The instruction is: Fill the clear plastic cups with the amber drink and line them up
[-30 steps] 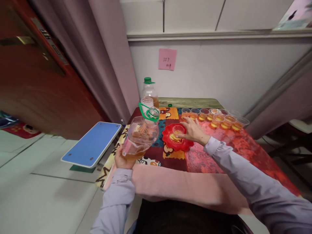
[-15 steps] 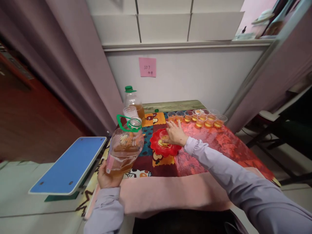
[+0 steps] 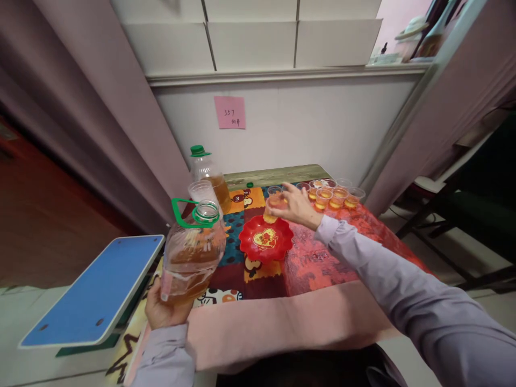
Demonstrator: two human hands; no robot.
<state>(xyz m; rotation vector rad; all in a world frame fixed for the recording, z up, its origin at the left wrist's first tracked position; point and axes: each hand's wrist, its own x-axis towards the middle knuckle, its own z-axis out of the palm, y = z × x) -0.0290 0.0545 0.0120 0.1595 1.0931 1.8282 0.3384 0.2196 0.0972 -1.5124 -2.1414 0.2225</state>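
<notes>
My left hand is wrapped round the lower part of a large clear jug of amber liquid, uncapped, with a green handle. My right hand grips a small clear cup of amber liquid, just above the back rim of a red scalloped plate. Nothing lies on the plate, which shows a printed heart. Several filled cups stand in rows behind and to the right of my right hand.
A second jug with a green cap and a stack of clear cups stand at the back left. A small green cap lies near the wall. A blue board is at the left.
My right hand has lifted the cup off the red plate and carried it back towards the cup rows. The view has shifted slightly; my left hand still holds the jug.
</notes>
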